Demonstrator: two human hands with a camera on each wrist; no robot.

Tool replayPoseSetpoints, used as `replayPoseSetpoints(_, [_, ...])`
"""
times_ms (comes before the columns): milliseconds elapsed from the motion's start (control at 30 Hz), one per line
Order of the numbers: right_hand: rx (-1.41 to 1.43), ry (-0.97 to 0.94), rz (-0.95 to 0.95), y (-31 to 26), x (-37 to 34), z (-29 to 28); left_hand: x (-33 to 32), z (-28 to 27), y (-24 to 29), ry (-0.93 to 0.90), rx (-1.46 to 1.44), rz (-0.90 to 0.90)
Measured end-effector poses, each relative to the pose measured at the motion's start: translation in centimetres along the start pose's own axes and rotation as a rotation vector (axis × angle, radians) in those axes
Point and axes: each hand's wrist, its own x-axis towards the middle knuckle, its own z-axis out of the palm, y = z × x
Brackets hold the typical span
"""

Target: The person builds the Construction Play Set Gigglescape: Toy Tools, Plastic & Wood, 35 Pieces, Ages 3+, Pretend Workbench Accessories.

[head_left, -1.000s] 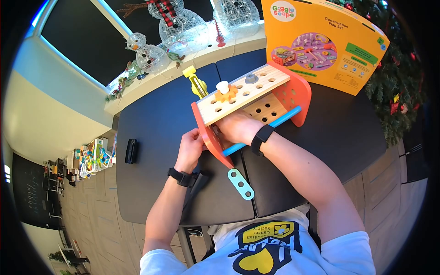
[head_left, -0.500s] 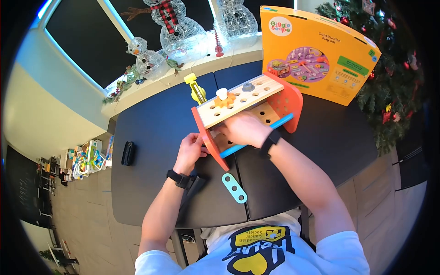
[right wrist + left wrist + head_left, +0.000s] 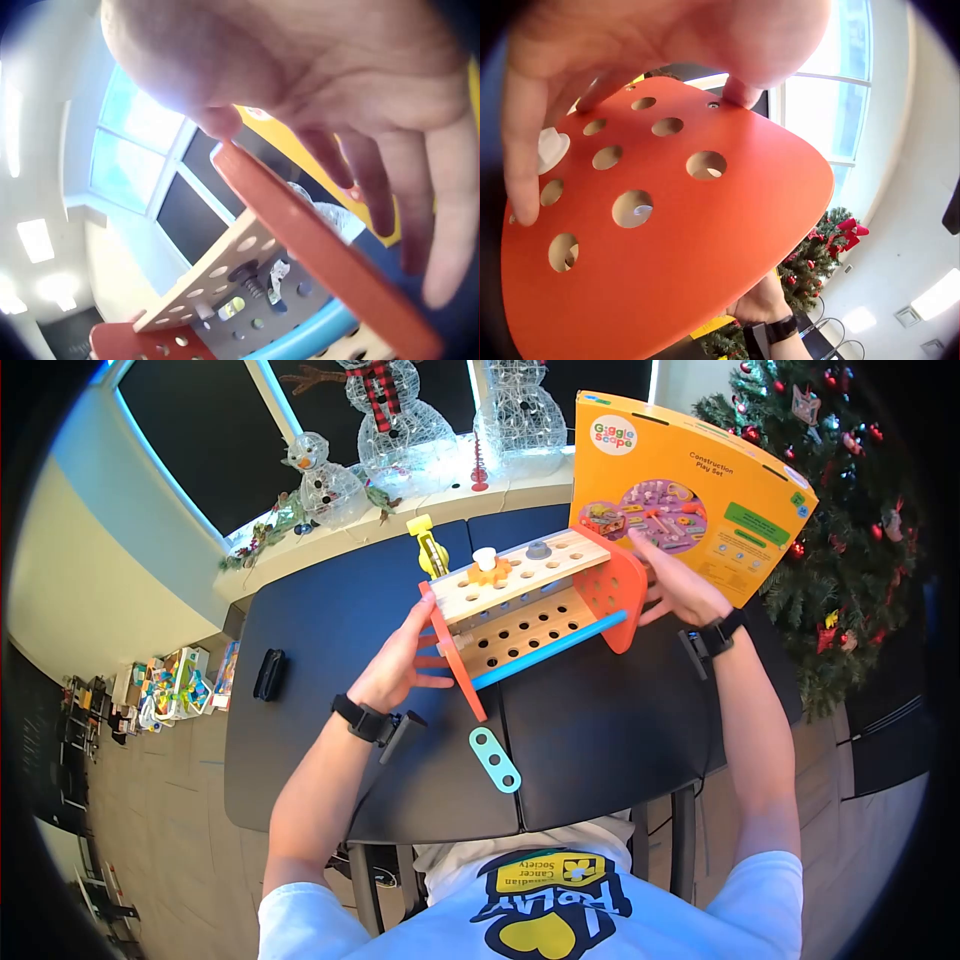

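A wooden toy workbench [image 3: 530, 630] with red side panels and a blue bar stands on the dark table. My left hand [image 3: 395, 665] lies against its left panel [image 3: 705, 225], fingers fairly straight, thumb at the upper edge. A white plastic piece [image 3: 553, 150] sits at that panel beside my fingers. My right hand [image 3: 685, 585] is at the right panel [image 3: 315, 240], thumb tip at its top edge, fingers spread along the outer side. On the top board sit an orange gear [image 3: 483, 575] with a white bolt [image 3: 485, 557] and a grey bolt [image 3: 539, 549].
A light-blue strip with three holes [image 3: 495, 760] lies in front of the workbench. A yellow toy piece [image 3: 430, 550] is at its back left corner. The yellow box [image 3: 740, 490] stands behind on the right, and a black case [image 3: 269, 674] lies far left.
My right hand has come out from inside the workbench and moved to its right panel. My left hand has shifted up along the left panel, fingers now straighter.
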Motion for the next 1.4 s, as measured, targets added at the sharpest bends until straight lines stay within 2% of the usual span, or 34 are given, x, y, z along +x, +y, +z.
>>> replayPoseSetpoints(100, [0.030,-0.222,0.013,-0.3,0.8,1.2,-0.6,0.2,0.6,-0.003,-0.064,0.012])
replayPoseSetpoints(200, [0.003,-0.244,-0.078,0.6,1.3,1.3,-0.7,-0.4,0.6,0.004,-0.094,0.055])
replayPoseSetpoints(233, [0.085,-0.220,-0.074,0.4,0.5,1.7,-0.5,-0.8,0.6,0.006,-0.103,0.076])
replayPoseSetpoints(333, [0.213,-0.262,-0.220,0.9,-0.6,2.1,0.0,-3.0,0.2,-0.066,-0.090,0.215])
replayPoseSetpoints(367, [0.268,-0.297,-0.196,0.4,-1.2,2.1,-0.8,-2.9,0.3,-0.045,-0.163,0.249])
replayPoseSetpoints(467, [0.323,-0.257,-0.426,1.9,-1.9,4.0,-1.2,-3.6,0.0,-0.070,-0.147,0.388])
replayPoseSetpoints(500, [0.392,-0.302,-0.419,2.0,-2.4,4.5,-1.2,-4.0,-0.2,-0.070,-0.149,0.403])
replayPoseSetpoints(533, [0.357,-0.299,-0.453,3.2,-2.0,5.1,-1.2,-4.3,-0.6,-0.071,-0.150,0.417])
replayPoseSetpoints(667, [0.294,-0.257,-0.364,5.0,-3.1,6.9,-1.3,-5.2,-2.3,-0.102,-0.126,0.481])
replayPoseSetpoints(800, [0.262,-0.224,-0.341,6.2,-3.6,7.4,-2.0,-4.8,-4.4,-0.041,-0.013,0.551])
replayPoseSetpoints(833, [0.259,-0.230,-0.344,6.4,-3.7,7.4,-2.3,-5.0,-4.6,-0.058,0.017,0.515])
replayPoseSetpoints(933, [0.226,-0.245,-0.345,7.1,-3.7,7.4,-3.4,-4.5,-5.1,0.003,0.083,0.520])
replayPoseSetpoints(1033, [0.205,-0.269,-0.344,7.2,-4.0,7.0,-5.5,-2.5,-4.5,0.204,0.098,0.550])
replayPoseSetpoints(1133, [0.103,-0.159,-0.369,7.1,-4.9,6.6,-7.1,-2.6,-5.9,0.651,0.722,0.771])
replayPoseSetpoints(1167, [0.098,-0.122,-0.446,7.1,-5.2,6.7,-8.2,-1.1,-5.2,0.671,0.741,0.906])
replayPoseSetpoints(1200, [0.034,-0.067,-0.500,6.8,-5.4,6.9,-8.7,-0.7,-5.6,0.540,0.826,1.000])
replayPoseSetpoints(1267, [-0.099,0.049,-0.600,6.1,-6.0,7.1,-8.7,0.1,-6.1,0.132,1.003,1.073])
replayPoseSetpoints(1333, [-0.195,0.116,-0.723,5.4,-6.2,7.4,-8.4,1.6,-5.9,-0.143,1.139,1.018])
replayPoseSetpoints(1367, [-0.283,0.146,-0.798,5.2,-6.0,7.4,-8.2,2.2,-6.2,-0.216,1.214,0.961])
replayPoseSetpoints(1400, [-0.372,0.179,-0.875,5.0,-5.8,7.3,-7.9,2.5,-6.7,-0.228,1.275,0.977])
